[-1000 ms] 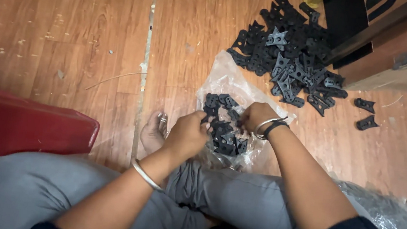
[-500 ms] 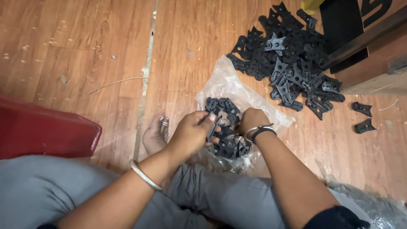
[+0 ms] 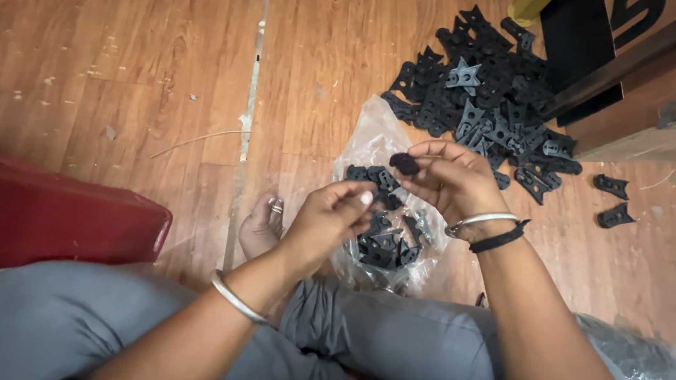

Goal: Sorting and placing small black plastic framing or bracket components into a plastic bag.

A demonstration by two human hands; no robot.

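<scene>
My right hand (image 3: 453, 180) is raised above the clear plastic bag (image 3: 376, 140), its fingers curled and pinching a small black part (image 3: 404, 164) at the fingertips. My left hand (image 3: 327, 218) sits just beside it, a little lower, fingers bent inward with the thumb tip near the same part; I cannot tell whether it grips anything. Beneath both hands the bag lies open on the wooden floor (image 3: 118, 70), holding a cluster of black parts (image 3: 382, 248). Beyond it, towards the upper right, a larger heap of black bracket pieces (image 3: 487, 97) spreads over the floor beside a wooden cabinet (image 3: 659, 113). A red seat (image 3: 38, 219) lies at my left.
</scene>
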